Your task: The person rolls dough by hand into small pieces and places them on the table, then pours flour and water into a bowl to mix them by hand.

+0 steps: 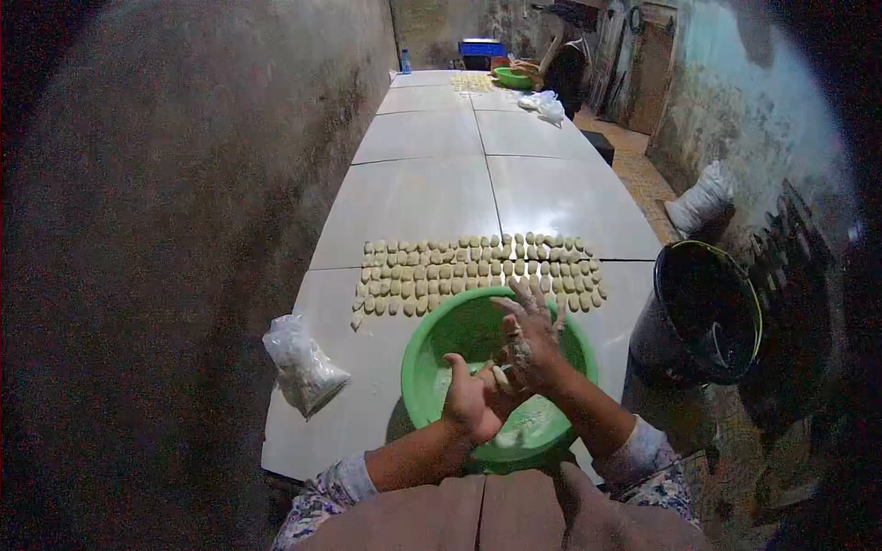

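Over the green basin (415, 367), my two hands meet. My left hand (478, 404) is palm up with its thumb held apart, and its fingers are partly hidden behind the right hand. A small pale piece of dough (501, 375) sits at those fingers, against the heel of the right hand. My right hand (535, 342) is raised with fingers spread, pale dough smeared over palm and fingers. Inside the basin lies whitish dough or flour (528, 432). Just beyond it, rows of small oval dough pieces (446, 273) lie on the table.
The long white-tiled table (423, 197) runs along the left wall. A clear plastic bag with white contents (303, 363) lies at left. A dark bucket (648, 321) stands at right. At the far end, a person (562, 73) is beside another green basin (513, 80).
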`<state>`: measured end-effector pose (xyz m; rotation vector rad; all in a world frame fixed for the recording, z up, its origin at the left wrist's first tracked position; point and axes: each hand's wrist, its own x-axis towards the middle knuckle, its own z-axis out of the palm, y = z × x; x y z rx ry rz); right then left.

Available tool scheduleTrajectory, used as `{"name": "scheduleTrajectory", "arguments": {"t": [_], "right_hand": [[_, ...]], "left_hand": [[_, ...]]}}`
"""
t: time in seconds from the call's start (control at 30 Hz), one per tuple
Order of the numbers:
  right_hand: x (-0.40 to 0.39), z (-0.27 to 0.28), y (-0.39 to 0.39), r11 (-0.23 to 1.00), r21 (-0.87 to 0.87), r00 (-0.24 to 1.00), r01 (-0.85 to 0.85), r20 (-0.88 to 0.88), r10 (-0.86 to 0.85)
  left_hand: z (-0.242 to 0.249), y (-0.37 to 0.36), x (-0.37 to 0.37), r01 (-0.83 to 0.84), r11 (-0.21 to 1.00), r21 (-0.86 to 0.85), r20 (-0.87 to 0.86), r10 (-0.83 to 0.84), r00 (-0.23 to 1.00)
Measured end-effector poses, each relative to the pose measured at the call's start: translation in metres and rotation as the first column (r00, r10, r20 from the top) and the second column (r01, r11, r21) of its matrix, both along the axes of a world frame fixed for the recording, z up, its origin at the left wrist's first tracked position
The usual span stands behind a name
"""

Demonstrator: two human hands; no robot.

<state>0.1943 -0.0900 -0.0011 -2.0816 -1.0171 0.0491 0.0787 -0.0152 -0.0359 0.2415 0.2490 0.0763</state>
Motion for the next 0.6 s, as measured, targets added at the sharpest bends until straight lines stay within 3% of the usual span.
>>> {"name": "scheduleTrajectory", "arguments": {"t": [0.03, 0.07, 0.1, 0.13, 0.17, 0.23, 0.27, 0.3, 0.37, 0.47, 0.5, 0.53, 0.57, 0.6], "right_hand": [[0.005, -0.001, -0.008, 0.986, 0.131, 0.975, -0.101, -0.186, 0.124], [0.014, 0.004, -0.016, 0.973, 0.145, 0.976, -0.181, -0.093, 0.195], [0.008, 0.013, -0.02, 0.972, 0.142, 0.976, -0.185, -0.092, 0.199], [0.0, 0.025, -0.026, 0.976, 0.19, 0.917, -0.106, -0.361, 0.17], [-0.009, 0.034, -0.033, 0.977, 0.214, 0.783, -0.015, -0.605, 0.144], [-0.024, 0.039, -0.04, 0.969, 0.247, 0.746, 0.004, -0.646, 0.162], [-0.027, 0.038, -0.043, 0.985, 0.042, 0.912, -0.17, -0.373, 0.173], [-0.031, 0.036, -0.046, 0.942, -0.212, 0.966, -0.259, -0.069, 0.249], [-0.044, 0.028, -0.047, 0.925, -0.328, 0.969, -0.193, 0.085, 0.233], [-0.042, 0.034, -0.051, 0.942, -0.257, 0.97, -0.214, 0.053, 0.235], [-0.042, 0.033, -0.052, 0.977, -0.137, 0.983, -0.164, 0.059, 0.173], [-0.041, 0.032, -0.053, 0.994, -0.013, 0.992, -0.109, 0.059, 0.11], [-0.042, 0.033, -0.054, 0.994, -0.007, 0.992, -0.105, 0.065, 0.105], [-0.044, 0.033, -0.056, 0.995, -0.003, 0.992, -0.1, 0.079, 0.1]], "left_hand": [[-0.006, 0.004, -0.005, 0.097, 0.995, 0.013, 0.173, -0.098, 0.98], [-0.01, 0.006, -0.007, 0.186, 0.982, 0.043, 0.342, -0.189, 0.92], [-0.006, 0.005, -0.007, 0.182, 0.982, 0.04, 0.344, -0.185, 0.921], [0.003, 0.004, -0.007, 0.12, 0.99, 0.069, 0.194, -0.132, 0.972], [0.012, 0.003, -0.007, 0.066, 0.992, 0.109, 0.04, -0.071, 0.997], [0.019, 0.004, -0.008, 0.069, 0.997, 0.047, 0.065, -0.072, 0.995], [0.016, 0.004, -0.009, 0.03, 0.987, 0.155, 0.058, -0.04, 0.997], [0.014, 0.003, -0.01, -0.007, 0.965, 0.261, 0.056, -0.008, 0.998], [0.015, 0.003, -0.015, 0.021, 0.941, 0.339, 0.05, -0.041, 0.998], [0.03, -0.001, -0.022, 0.051, 0.87, 0.49, -0.009, -0.054, 0.999], [0.028, 0.002, -0.023, 0.054, 0.867, 0.496, -0.006, -0.059, 0.998], [0.023, 0.006, -0.025, 0.109, 0.759, 0.641, -0.036, -0.113, 0.993], [0.019, 0.008, -0.027, 0.157, 0.626, 0.764, -0.072, -0.159, 0.985], [0.023, 0.008, -0.029, 0.157, 0.642, 0.751, -0.089, -0.137, 0.987]]}}
